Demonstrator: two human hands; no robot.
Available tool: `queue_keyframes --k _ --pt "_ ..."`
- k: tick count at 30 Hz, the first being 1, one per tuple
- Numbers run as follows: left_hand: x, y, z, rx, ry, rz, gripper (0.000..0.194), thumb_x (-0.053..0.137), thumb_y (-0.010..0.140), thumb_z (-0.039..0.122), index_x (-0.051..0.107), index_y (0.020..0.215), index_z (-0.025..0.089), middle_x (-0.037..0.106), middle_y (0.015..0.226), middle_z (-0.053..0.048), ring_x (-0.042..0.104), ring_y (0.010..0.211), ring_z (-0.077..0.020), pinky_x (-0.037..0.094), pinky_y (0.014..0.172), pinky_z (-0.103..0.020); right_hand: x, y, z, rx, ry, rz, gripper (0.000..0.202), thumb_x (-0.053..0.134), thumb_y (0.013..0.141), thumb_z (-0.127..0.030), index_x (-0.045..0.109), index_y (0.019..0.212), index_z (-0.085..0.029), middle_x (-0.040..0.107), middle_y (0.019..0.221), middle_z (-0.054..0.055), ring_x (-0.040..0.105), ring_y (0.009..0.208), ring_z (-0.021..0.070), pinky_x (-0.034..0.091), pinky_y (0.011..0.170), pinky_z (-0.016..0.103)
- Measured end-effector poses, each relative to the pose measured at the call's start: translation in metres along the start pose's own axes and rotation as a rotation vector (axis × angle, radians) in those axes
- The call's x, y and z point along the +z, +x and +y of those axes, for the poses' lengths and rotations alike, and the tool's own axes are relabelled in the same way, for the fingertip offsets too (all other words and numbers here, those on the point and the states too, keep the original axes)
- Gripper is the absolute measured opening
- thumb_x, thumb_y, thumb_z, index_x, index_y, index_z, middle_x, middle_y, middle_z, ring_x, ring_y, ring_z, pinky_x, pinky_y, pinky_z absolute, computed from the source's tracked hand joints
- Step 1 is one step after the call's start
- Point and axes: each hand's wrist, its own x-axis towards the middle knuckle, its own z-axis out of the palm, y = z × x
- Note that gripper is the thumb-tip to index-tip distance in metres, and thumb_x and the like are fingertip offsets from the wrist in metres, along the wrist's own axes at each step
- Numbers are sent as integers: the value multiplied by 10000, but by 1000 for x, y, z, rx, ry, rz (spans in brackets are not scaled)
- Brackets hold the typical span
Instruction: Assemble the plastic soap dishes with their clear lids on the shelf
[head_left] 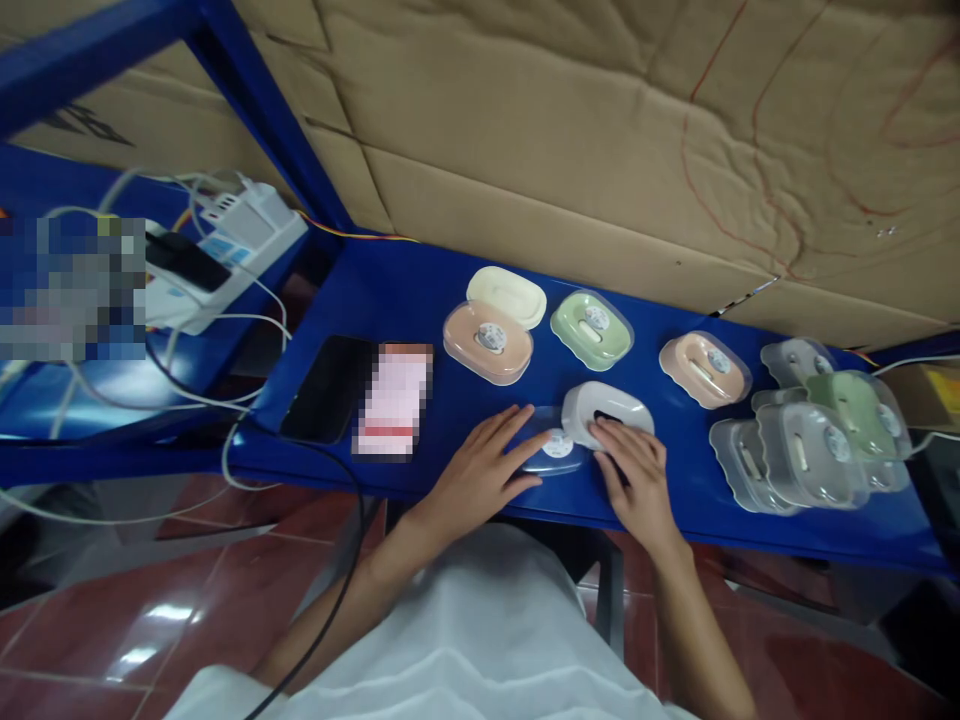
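My left hand [487, 462] rests with its fingers spread at the left side of a clear plastic lid [551, 462] that bears a round label. The lid lies on the blue table. My right hand [637, 478] grips the near edge of a white soap dish [600, 400], fingertips at its dark opening and thumb beneath. The dish sits just beyond the lid and overlaps its far edge. Behind them are a peach soap box [476, 345] with a clear lid, a cream dish part [510, 295] and a green soap box [592, 328].
Another peach soap box [705, 368] stands to the right, near a pile of grey and green soap boxes [814, 455]. Leftward lie a black phone [322, 390] and a lit phone [394, 400]. A power strip [217, 265] with tangled cables is farther left; cardboard [540, 130] lines the back.
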Motion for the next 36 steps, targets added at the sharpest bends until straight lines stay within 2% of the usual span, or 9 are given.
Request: queue_keyframes --k 4,9,13,18,22,26,29,31,36 --pt "-5 -15 -4 -46 -17 78 460 674 1040 341 608 1486 250 468 1696 -138 412 1602 -322 491 1242 -528 -4 -6 19 54 -101 -34 430 509 1091 -203 606 1496 -311 679 1502 64 638 1390 252 402 1172 482" --pt "-10 -31 -4 -93 -18 175 465 648 1057 295 550 1508 235 501 1663 -145 405 1606 -310 496 1238 -545 -14 15 11 -75 -22 -71 417 513 1095 -227 614 1493 -299 700 1471 59 630 1395 249 451 1173 470" --pt "-10 -33 -1 -79 24 180 428 645 1050 238 568 1470 206 484 1668 -163 378 1618 -327 495 1239 -545 -17 91 -5 -181 -31 -33 425 470 1105 -233 609 1505 -265 704 1465 71 622 1401 255 454 1184 470" --pt "-10 -27 5 -115 140 116 368 584 1017 128 632 1380 163 431 1694 -196 306 1643 -384 400 1285 -616 28 211 -13 -272 -279 -263 403 502 1060 -165 652 1432 -133 676 1484 174 567 1443 335 341 1222 561" --pt "-10 -11 12 -23 235 64 430 568 1029 163 602 1458 173 460 1689 -177 377 1607 -385 321 1305 -661 50 248 -11 -268 -382 -419 262 528 1025 -104 755 1155 -101 796 1210 194 698 1229 329 354 1174 541" --pt "4 28 27 135 280 37 431 551 1083 297 579 1503 200 540 1645 -124 471 1547 -349 318 1304 -614 7 206 -5 -210 -245 -144 244 534 1079 -212 749 1178 -155 799 1226 144 713 1207 296 420 1125 495" --pt "24 64 39 211 280 -22 455 590 1067 295 567 1507 180 581 1597 -144 501 1520 -333 357 1277 -568 -43 133 -6 -133 -72 97 222 587 1081 -284 726 1242 -219 787 1262 88 709 1236 259 487 1095 435" --pt "34 80 45 221 268 -45 316 590 1048 198 660 1354 156 706 1415 -144 576 1439 -327 390 1242 -554 -67 75 -10 -2 -42 209 217 622 1065 -263 718 1258 -236 779 1272 83 709 1241 253 506 1108 428" --pt "19 81 48 143 15 130 173 604 1069 218 666 1231 215 783 1249 -64 703 1230 -237 469 1162 -479 -67 -44 -14 411 -94 371 207 660 1051 -310 722 1236 -240 779 1230 79 743 1152 254 575 1003 401"
